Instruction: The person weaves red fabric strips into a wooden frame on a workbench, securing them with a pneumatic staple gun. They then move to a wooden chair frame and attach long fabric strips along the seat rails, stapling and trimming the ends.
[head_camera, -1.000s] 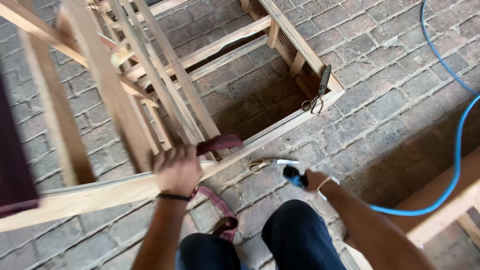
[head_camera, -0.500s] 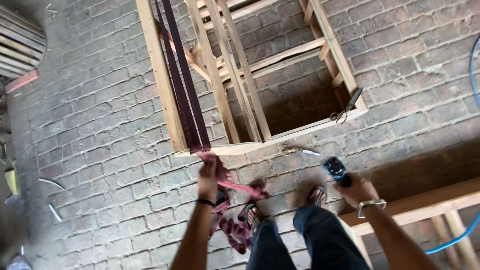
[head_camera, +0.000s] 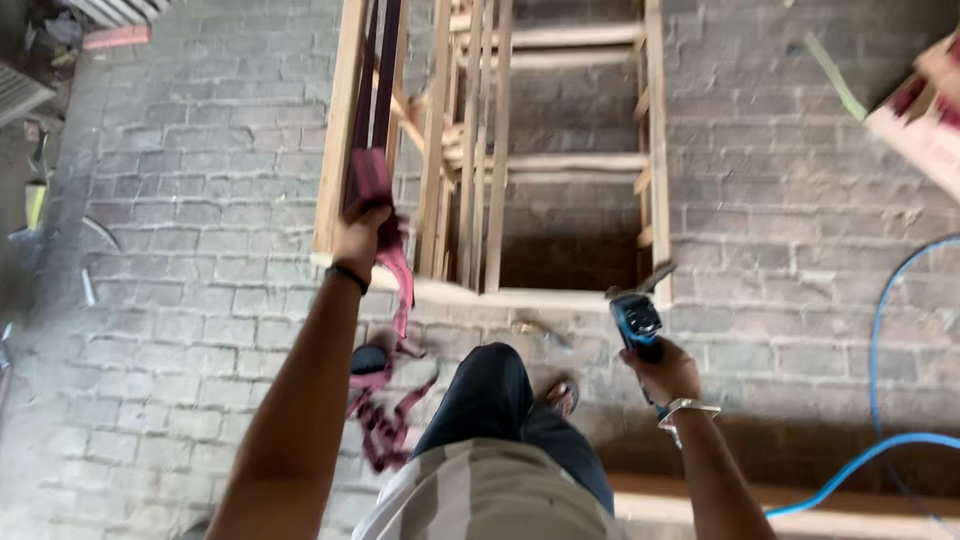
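The wooden frame (head_camera: 500, 150) stands on the brick floor (head_camera: 200, 200); its top is cut off by the picture edge. The blue hose (head_camera: 880, 400) also runs out of view. The left hand (head_camera: 362, 232) has its fingers clenched on the red strap (head_camera: 395, 270) at the frame's corner. The right hand (head_camera: 660, 370) grips a blue tool (head_camera: 636, 322), whose blurred tip touches the frame.

No packages, labels, signs or screens visible anywhere in the head view.
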